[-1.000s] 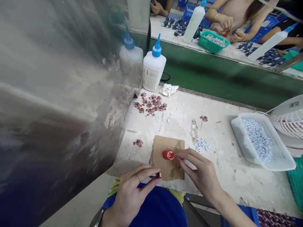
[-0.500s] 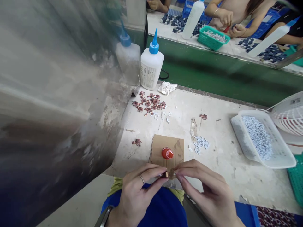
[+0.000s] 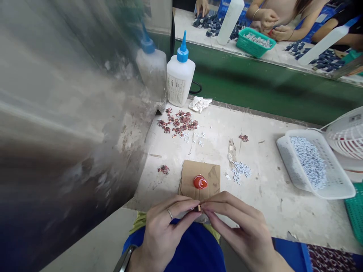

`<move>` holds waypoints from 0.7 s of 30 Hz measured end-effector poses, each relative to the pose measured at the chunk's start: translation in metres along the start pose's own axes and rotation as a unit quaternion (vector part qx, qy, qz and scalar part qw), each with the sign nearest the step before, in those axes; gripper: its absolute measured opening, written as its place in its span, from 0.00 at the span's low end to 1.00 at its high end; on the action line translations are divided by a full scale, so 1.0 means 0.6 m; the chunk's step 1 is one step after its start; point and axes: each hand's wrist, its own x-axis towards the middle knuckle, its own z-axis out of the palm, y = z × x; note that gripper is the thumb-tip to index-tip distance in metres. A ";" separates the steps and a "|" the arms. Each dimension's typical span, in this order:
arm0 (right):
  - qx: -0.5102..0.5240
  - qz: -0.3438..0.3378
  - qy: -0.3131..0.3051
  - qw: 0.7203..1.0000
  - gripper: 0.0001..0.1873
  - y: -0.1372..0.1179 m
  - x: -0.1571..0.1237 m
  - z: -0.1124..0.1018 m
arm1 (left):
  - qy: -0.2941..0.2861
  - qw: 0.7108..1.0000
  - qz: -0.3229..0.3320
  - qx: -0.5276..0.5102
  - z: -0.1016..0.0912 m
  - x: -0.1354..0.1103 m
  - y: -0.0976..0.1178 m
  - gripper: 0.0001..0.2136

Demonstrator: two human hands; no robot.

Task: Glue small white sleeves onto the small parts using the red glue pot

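Note:
My left hand (image 3: 167,226) and my right hand (image 3: 241,230) meet at the near table edge, fingertips pinched together on one small brownish piece (image 3: 199,207). The left hand wears a ring. Just beyond the fingertips lies a cardboard scrap (image 3: 214,177) with a red blob (image 3: 200,182) on it. To its right is a small heap of tiny white pieces (image 3: 240,170). A cluster of small red patterned pieces (image 3: 180,123) lies farther back on the table.
A glue bottle with a blue nozzle (image 3: 179,75) and a crumpled tissue (image 3: 200,103) stand at the back. A white tray of small white pieces (image 3: 313,166) and a fan (image 3: 347,134) are at right. A metal panel (image 3: 70,113) walls the left. Other people work across the green belt (image 3: 269,90).
My right hand came back from the red blob on the cardboard to meet my left hand at the table edge; both now pinch the small piece.

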 end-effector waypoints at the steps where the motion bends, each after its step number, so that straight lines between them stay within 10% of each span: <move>1: -0.029 -0.018 -0.006 0.999 0.14 0.000 -0.003 0.000 | 0.001 1.000 0.000 0.001 0.000 0.000 0.000 0.10; 7: -0.177 -0.117 -0.044 0.976 0.15 -0.001 -0.009 -0.014 | -0.006 1.000 -0.011 -0.012 0.004 0.003 -0.003 0.09; 14: 0.029 0.043 -0.027 0.998 0.15 -0.001 0.008 -0.020 | 0.009 1.000 -0.017 0.005 0.006 -0.002 0.001 0.10; 21: 0.013 0.129 -0.062 0.990 0.07 0.029 0.032 -0.030 | 0.027 0.997 -0.041 0.066 0.005 -0.026 -0.008 0.20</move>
